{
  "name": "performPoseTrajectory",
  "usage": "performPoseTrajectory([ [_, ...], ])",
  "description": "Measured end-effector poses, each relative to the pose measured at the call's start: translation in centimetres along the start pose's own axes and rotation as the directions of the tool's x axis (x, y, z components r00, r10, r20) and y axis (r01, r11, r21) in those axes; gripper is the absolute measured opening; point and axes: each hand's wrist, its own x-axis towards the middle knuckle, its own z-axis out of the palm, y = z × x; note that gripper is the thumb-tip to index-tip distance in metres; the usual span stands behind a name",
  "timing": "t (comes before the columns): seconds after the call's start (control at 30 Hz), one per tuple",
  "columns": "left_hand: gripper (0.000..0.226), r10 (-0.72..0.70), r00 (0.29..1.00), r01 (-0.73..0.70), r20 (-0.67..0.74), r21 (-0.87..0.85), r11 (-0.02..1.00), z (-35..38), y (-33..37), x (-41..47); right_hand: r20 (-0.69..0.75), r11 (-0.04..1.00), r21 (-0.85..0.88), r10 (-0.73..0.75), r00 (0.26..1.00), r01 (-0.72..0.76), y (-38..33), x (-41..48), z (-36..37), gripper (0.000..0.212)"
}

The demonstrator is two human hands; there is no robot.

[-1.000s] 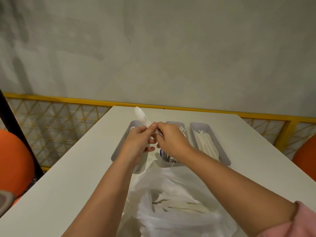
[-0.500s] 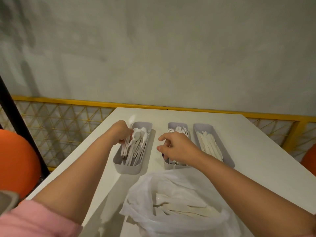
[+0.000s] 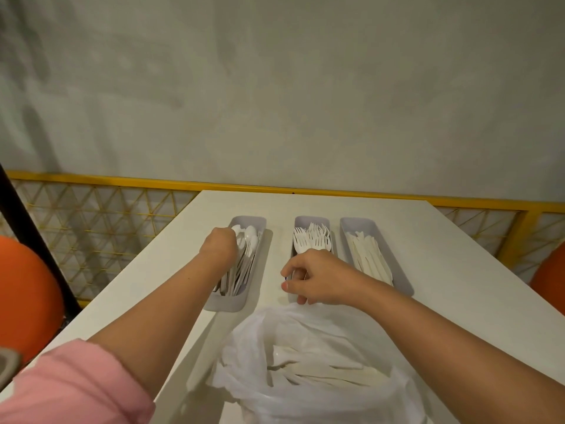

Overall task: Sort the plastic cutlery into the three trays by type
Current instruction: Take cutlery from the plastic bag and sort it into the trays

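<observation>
On the worktop [image 3: 443, 270] 3 trays stand side by side: spoon tray [image 3: 227, 304], fork tray [image 3: 312, 220], knife tray [image 3: 356, 223]. The left hand [image 3: 218, 250] reaches into the spoon tray, fingers hidden; its grip cannot be told. The right hand [image 3: 321, 278] hovers over the fork tray, loosely curled, apparently empty. A plastic bag [image 3: 260, 347] of cutlery lies nearest.

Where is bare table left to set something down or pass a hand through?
Free: the white tabletop strip between the grey plastic spoon tray and grey plastic fork tray; the far band behind the trays; right of the grey plastic knife tray. Crowded: near edge, under the white plastic bag.
</observation>
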Motion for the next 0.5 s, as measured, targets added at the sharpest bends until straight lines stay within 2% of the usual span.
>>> performPoseTrajectory([
  [0.3, 0.025, 0.033, 0.99, -0.046, -0.14, -0.097, 0.994, -0.4, -0.6, -1.4, -0.024, 0.999, -0.01, -0.05, 0.998, 0.049, -0.7, -1.0, -0.3, 0.028],
  [0.4, 0.02, 0.092, 0.98, -0.127, -0.176, -0.202, 0.971, -0.8, -0.4, -2.9, -0.06, 0.993, -0.033, -0.113, 0.992, 0.111, -1.2, -1.7, -0.5, 0.022],
  [0.5, 0.006, 0.239, 0.961, -0.272, -0.139, -0.326, 0.905, -1.2, 0.2, -5.5, 0.033, 0.987, -0.047, -0.154, 0.988, 0.155, -1.5, -2.6, -0.7, 0.012],
])
